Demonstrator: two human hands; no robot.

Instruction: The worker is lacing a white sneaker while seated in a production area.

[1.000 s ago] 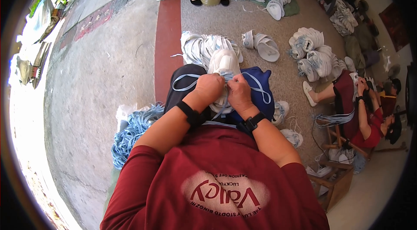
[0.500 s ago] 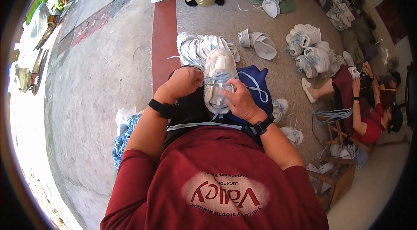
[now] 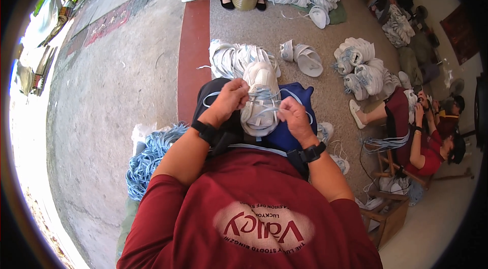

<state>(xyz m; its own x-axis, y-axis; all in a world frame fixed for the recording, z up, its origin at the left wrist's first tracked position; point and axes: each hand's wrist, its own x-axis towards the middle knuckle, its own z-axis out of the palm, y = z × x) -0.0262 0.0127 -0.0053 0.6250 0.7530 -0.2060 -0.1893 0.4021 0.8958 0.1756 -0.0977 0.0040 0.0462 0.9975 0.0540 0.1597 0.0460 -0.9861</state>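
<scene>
A white sneaker (image 3: 262, 73) rests on my lap, its toe pointing away from me, with light blue shoelaces (image 3: 264, 93) across its front. My left hand (image 3: 230, 101) is closed in a pinch at the shoe's left edge; a blue lace end loops out to its left. On the other side, my right hand (image 3: 297, 119) pinches a lace that runs from the shoe's opening. Both hands are slightly apart from each other, with the shoe between them. Under the shoe's right side lies a blue cloth (image 3: 300, 134) over my leg.
A heap of blue laces (image 3: 152, 162) sits by my left side. Bundled white shoe uppers (image 3: 236, 58) lie just beyond my knees, more uppers (image 3: 363, 68) to the right. Two co-workers sit at right, one on a wooden chair (image 3: 389, 213); another person's feet (image 3: 226, 2) show ahead.
My right hand has lifted off the shoe and moved right, its fingers now pinched. My left hand has come in closer to the shoe, and the lace strands stretched toward it have slackened.
</scene>
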